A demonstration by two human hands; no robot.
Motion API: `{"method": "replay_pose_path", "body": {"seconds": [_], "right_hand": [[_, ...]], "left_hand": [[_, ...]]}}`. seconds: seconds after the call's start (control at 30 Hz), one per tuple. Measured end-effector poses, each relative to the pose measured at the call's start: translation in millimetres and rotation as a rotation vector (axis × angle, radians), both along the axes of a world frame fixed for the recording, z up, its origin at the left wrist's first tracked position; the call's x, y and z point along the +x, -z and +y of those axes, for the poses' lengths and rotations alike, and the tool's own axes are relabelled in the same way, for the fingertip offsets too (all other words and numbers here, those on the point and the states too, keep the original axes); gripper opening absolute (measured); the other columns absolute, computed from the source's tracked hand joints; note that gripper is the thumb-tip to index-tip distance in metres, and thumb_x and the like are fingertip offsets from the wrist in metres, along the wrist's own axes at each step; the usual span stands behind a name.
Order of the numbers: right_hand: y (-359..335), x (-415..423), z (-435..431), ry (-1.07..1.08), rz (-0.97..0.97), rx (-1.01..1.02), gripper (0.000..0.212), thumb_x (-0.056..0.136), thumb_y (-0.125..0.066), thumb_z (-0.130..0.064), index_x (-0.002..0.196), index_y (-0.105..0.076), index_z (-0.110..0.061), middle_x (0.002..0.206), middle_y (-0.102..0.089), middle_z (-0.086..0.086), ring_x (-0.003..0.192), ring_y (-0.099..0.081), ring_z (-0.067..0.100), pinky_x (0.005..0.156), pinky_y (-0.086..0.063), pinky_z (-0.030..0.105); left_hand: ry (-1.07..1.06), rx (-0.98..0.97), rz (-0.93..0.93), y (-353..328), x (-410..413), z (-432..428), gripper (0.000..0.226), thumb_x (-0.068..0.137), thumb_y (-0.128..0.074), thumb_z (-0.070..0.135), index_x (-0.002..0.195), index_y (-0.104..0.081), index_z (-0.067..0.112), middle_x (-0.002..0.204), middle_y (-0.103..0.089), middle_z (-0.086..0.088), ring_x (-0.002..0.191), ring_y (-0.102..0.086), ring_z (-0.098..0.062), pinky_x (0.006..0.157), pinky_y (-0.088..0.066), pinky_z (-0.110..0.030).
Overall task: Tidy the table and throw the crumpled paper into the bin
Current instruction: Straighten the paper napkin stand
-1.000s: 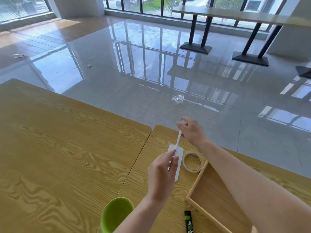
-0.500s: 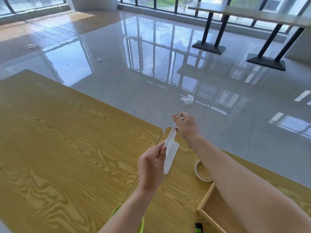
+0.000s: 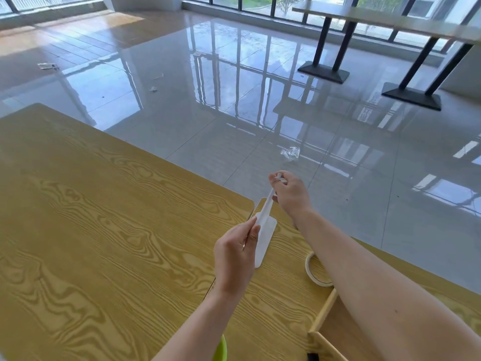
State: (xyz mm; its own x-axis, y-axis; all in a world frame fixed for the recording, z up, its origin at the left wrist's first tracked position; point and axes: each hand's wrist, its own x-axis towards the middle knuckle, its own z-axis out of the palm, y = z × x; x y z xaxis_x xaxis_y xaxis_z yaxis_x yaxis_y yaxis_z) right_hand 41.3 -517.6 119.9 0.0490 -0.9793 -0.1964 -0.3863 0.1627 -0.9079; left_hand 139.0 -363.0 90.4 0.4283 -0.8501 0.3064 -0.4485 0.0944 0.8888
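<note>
A wooden table (image 3: 91, 230) fills the left and near side. At its near edge pokes a sliver of something green (image 3: 221, 350), too cut off to identify. Right of that, the left hand (image 3: 234, 259) hangs above the table, thumb and curled fingers pinching the near, wider end of a white paper (image 3: 265, 230). The paper narrows into a twisted strip running away to the right hand (image 3: 290, 195), which pinches its far end in bent fingertips. Beyond, a crumpled scrap (image 3: 290, 153) lies on the floor. Under the right forearm sits a tape roll (image 3: 311, 269), with a wooden tray (image 3: 322, 313) nearer.
</note>
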Motion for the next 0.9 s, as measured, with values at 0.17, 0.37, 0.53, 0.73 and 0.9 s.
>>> {"method": "replay_pose_path", "body": {"seconds": [0.17, 0.37, 0.53, 0.73, 0.9], "right_hand": [[5, -2, -2, -0.002, -0.013, -0.015, 0.017, 0.097, -0.057, -0.041, 0.081, -0.056, -0.036, 0.085, -0.061, -0.005, 0.097, -0.066, 0.03, 0.09, -0.055, 0.054], [6, -5, -6, -0.013, -0.082, 0.032, 0.025, 0.094, -0.062, -0.045, 0.109, -0.063, -0.025, 0.096, -0.062, -0.005, 0.084, -0.063, 0.016, 0.088, -0.058, 0.048], [7, -37, 8, 0.05, -0.171, 0.086, 0.046, 0.094, -0.06, -0.047, 0.125, -0.059, -0.012, 0.097, -0.062, -0.001, 0.086, -0.064, 0.014, 0.083, -0.061, 0.04], [38, -124, 73, 0.013, 0.059, 0.084, 0.029, 0.092, -0.068, -0.026, 0.118, -0.064, -0.013, 0.102, -0.069, 0.0, 0.093, -0.068, 0.017, 0.086, -0.059, 0.039], [68, -181, 150, 0.072, 0.19, 0.17, 0.017, 0.09, -0.069, -0.023, 0.107, -0.067, -0.022, 0.095, -0.071, -0.002, 0.082, -0.07, 0.014, 0.081, -0.059, 0.037]], "left_hand": [[-0.007, -0.016, -0.045, 3, -1, -1, 0.025, 0.096, -0.061, 0.023, 0.119, -0.07, 0.016, 0.1, -0.073, 0.011, 0.092, -0.066, 0.0, 0.074, -0.055, -0.026], [0.001, 0.0, -0.058, -2, 1, -1, 0.024, 0.096, -0.061, 0.024, 0.117, -0.071, 0.017, 0.1, -0.071, 0.018, 0.093, -0.065, 0.004, 0.076, -0.054, -0.023], [-0.006, 0.071, 0.175, -11, 2, 6, 0.039, 0.092, -0.063, 0.039, 0.123, -0.065, 0.016, 0.107, -0.066, 0.02, 0.101, -0.061, 0.012, 0.083, -0.051, -0.014], [-0.021, 0.004, 0.098, -5, -12, 46, 0.034, 0.089, -0.067, 0.011, 0.122, -0.063, 0.02, 0.104, -0.066, 0.011, 0.097, -0.065, -0.007, 0.077, -0.053, -0.016], [0.194, 0.148, -0.081, 29, -52, 100, 0.041, 0.082, -0.072, 0.004, 0.12, -0.064, 0.016, 0.099, -0.063, 0.012, 0.091, -0.063, -0.007, 0.078, -0.055, -0.024]]}}
